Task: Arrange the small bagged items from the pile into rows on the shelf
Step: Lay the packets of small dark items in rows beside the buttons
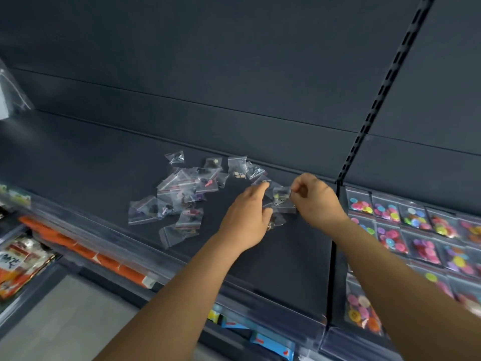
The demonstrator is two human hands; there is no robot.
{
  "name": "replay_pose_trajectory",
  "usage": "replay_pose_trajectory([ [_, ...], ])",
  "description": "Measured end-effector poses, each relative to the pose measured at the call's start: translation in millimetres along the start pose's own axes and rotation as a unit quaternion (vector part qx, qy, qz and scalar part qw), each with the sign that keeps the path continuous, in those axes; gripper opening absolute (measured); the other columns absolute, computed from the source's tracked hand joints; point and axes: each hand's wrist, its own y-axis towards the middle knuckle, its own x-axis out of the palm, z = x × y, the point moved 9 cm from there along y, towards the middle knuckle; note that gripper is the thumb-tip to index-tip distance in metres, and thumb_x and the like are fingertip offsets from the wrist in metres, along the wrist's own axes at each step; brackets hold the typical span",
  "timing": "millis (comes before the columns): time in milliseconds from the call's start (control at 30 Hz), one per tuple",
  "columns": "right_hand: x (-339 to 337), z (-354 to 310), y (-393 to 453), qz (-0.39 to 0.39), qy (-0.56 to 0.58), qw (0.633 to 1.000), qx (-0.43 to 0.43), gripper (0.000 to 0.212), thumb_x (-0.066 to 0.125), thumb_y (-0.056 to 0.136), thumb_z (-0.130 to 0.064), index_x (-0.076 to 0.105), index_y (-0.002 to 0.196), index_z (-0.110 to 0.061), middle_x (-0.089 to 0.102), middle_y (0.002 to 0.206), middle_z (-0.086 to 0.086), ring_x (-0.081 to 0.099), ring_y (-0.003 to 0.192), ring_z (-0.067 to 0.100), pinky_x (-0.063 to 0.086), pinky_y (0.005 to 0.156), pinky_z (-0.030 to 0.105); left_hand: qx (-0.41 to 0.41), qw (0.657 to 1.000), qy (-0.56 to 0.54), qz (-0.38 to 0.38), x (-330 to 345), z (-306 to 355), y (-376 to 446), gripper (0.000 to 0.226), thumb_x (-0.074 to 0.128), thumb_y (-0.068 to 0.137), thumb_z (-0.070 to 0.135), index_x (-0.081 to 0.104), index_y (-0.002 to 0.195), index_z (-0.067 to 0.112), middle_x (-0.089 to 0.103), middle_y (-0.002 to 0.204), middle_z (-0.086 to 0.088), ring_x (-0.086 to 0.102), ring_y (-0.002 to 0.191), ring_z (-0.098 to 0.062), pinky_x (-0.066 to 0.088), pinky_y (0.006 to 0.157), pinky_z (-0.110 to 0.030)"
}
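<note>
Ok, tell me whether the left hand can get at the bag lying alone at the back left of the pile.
Probably yes. The left hand is busy with bags near the right hand, but the lone bag lies on open shelf with nothing over it, only the pile in between.

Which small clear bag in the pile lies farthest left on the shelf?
The bag of dark pieces at the pile's lower left corner; every other bag lies to its right on the shelf.

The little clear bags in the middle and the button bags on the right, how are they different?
The little clear bags lie jumbled in a pile; the button bags sit in neat rows. The little clear bags hold small, mostly dark bits; the button bags hold bright round buttons. Both are see-through and lie on the shelf.
</note>
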Motion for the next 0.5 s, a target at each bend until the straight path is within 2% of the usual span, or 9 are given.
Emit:
replay_pose_trajectory([
  [33, 0.4, -1.9, -0.8, -0.003, -0.011, 1.000, -0.002, 0.009, 0.055, 0.087, -0.013, 0.056, 0.092, -0.021, 0.059, 0.078, -0.008, 0.055, 0.068, 0.007, 0.038, 0.051, 0.006, 0.006, 1.000, 0.005, -0.002, -1.1, 2.6, 3.2, 0.051, 0.048, 0.096, 0.024, 0.031, 0.144, 0.021, 0.039, 0.146, 0.000, 0.039, 0.130, -0.020, 0.036, 0.101, -0.035],
  [100, 4.8, -1.8, -0.9, -0.019, -0.057, 0.998, 0.000, 0.024, 0.054, 0.089, -0.014, 0.058, 0.112, -0.016, 0.064, 0.101, 0.000, 0.059, 0.093, 0.017, 0.047, 0.073, 0.020, -0.004, 0.999, 0.032, -0.013, -0.4, 2.0, 8.2, 0.045, 0.049, 0.096, 0.026, 0.039, 0.139, 0.021, 0.046, 0.139, -0.002, 0.042, 0.126, -0.023, 0.039, 0.096, -0.037],
  [167, 15.2, -7.1, -0.3, -0.057, -0.121, 0.990, -0.036, 0.037, 0.050, 0.091, -0.011, 0.055, 0.127, -0.016, 0.056, 0.129, 0.005, 0.048, 0.121, 0.024, 0.042, 0.098, 0.033, -0.032, 0.997, 0.066, -0.026, 3.9, -5.0, 7.9, 0.039, 0.049, 0.095, 0.032, 0.048, 0.133, 0.021, 0.051, 0.129, -0.005, 0.042, 0.121, -0.024, 0.041, 0.092, -0.039],
  [200, 23.4, -11.3, -1.2, -0.089, -0.145, 0.983, -0.065, 0.040, 0.046, 0.091, -0.008, 0.054, 0.129, -0.018, 0.051, 0.136, 0.004, 0.042, 0.127, 0.025, 0.037, 0.104, 0.036, -0.039, 0.996, 0.077, -0.035, 7.9, -8.1, 5.9, 0.039, 0.048, 0.095, 0.035, 0.050, 0.132, 0.022, 0.051, 0.126, -0.005, 0.040, 0.120, -0.025, 0.041, 0.092, -0.039],
  [267, 36.6, -13.6, -3.2, -0.142, -0.169, 0.970, -0.097, 0.042, 0.041, 0.091, -0.004, 0.056, 0.128, -0.019, 0.052, 0.135, 0.003, 0.043, 0.126, 0.026, 0.038, 0.103, 0.036, -0.034, 0.994, 0.089, -0.045, 14.8, -10.7, 1.7, 0.039, 0.048, 0.096, 0.037, 0.051, 0.132, 0.024, 0.048, 0.124, -0.004, 0.036, 0.119, -0.024, 0.040, 0.092, -0.037],
  [300, 37.4, -12.1, -3.0, -0.142, -0.175, 0.970, -0.093, 0.038, 0.043, 0.092, -0.006, 0.058, 0.124, -0.019, 0.055, 0.129, 0.004, 0.047, 0.121, 0.027, 0.041, 0.099, 0.036, -0.028, 0.995, 0.088, -0.043, 15.3, -11.7, 0.9, 0.038, 0.049, 0.096, 0.036, 0.052, 0.132, 0.025, 0.047, 0.124, -0.003, 0.035, 0.119, -0.023, 0.040, 0.092, -0.036],
  [367, 30.4, -5.2, -1.1, -0.108, -0.179, 0.976, -0.053, 0.026, 0.049, 0.092, -0.019, 0.064, 0.114, -0.020, 0.058, 0.117, 0.009, 0.055, 0.106, 0.026, 0.046, 0.087, 0.033, -0.021, 0.996, 0.079, -0.035, 11.1, -15.2, 1.4, 0.036, 0.050, 0.095, 0.032, 0.053, 0.130, 0.026, 0.047, 0.124, -0.003, 0.035, 0.118, -0.023, 0.040, 0.092, -0.035],
  [433, 24.4, 0.7, -1.9, -0.088, -0.188, 0.978, -0.021, 0.024, 0.048, 0.093, -0.027, 0.064, 0.110, -0.020, 0.055, 0.113, 0.011, 0.057, 0.097, 0.027, 0.044, 0.076, 0.029, -0.024, 0.997, 0.072, -0.034, 5.5, -20.3, 2.1, 0.038, 0.052, 0.095, 0.029, 0.050, 0.133, 0.024, 0.046, 0.126, -0.004, 0.036, 0.120, -0.023, 0.039, 0.094, -0.036],
  [500, 22.4, -3.0, -4.3, -0.083, -0.199, 0.976, -0.040, 0.027, 0.044, 0.095, -0.023, 0.061, 0.117, -0.024, 0.051, 0.120, 0.008, 0.054, 0.103, 0.028, 0.043, 0.080, 0.030, -0.046, 0.996, 0.075, -0.029, 0.8, -25.6, 1.6, 0.045, 0.051, 0.095, 0.030, 0.043, 0.137, 0.020, 0.044, 0.130, -0.005, 0.035, 0.123, -0.024, 0.039, 0.095, -0.037],
])
